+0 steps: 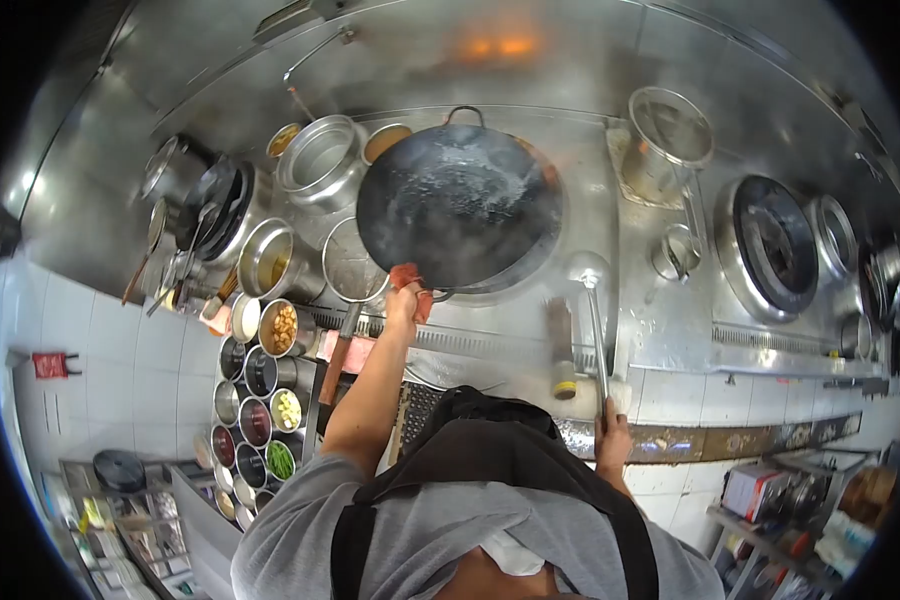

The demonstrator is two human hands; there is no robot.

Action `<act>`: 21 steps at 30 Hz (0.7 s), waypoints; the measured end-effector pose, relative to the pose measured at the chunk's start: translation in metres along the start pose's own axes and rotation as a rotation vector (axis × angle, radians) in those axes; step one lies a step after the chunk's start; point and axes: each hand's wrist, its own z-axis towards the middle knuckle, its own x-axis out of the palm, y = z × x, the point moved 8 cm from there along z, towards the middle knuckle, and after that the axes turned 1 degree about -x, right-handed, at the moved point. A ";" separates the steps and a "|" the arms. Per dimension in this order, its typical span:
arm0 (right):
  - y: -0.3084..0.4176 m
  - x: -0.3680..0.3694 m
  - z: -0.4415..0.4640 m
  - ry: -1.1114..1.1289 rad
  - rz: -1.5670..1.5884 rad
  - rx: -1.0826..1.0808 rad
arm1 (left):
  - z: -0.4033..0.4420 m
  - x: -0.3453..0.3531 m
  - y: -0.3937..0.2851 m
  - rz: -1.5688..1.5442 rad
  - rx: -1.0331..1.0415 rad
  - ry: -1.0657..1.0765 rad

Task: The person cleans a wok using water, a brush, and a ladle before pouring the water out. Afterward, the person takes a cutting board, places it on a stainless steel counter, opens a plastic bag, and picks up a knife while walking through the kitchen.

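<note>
Steadying the wok (440, 225), at far centre on the stove (595, 200), calls for thick padding: the left hand (402, 305) is closed around a red cloth (406, 274) at its near edge and should keep skin off the metal. Farther right, the right hand (613, 440) is curled around the near end of the ladle (600, 335); a loose wrist would help. At left, the strainer (353, 262) is round with a wooden handle; the wok is dark, broad and wet-sheened under haze; the ladle pairs a straight, shiny shaft with a rounded bowl.
</note>
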 end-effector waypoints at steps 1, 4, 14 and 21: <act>0.004 0.000 0.002 0.009 0.026 0.004 | -0.001 0.008 -0.005 -0.004 -0.010 0.008; 0.004 -0.001 0.008 0.102 0.022 -0.002 | 0.013 0.010 0.006 -0.010 -0.090 0.050; -0.031 -0.004 0.023 0.088 0.540 0.222 | -0.007 0.039 0.021 -0.155 -0.110 0.079; 0.075 -0.059 0.093 -0.004 0.839 0.153 | 0.010 -0.034 0.032 0.170 0.050 -0.053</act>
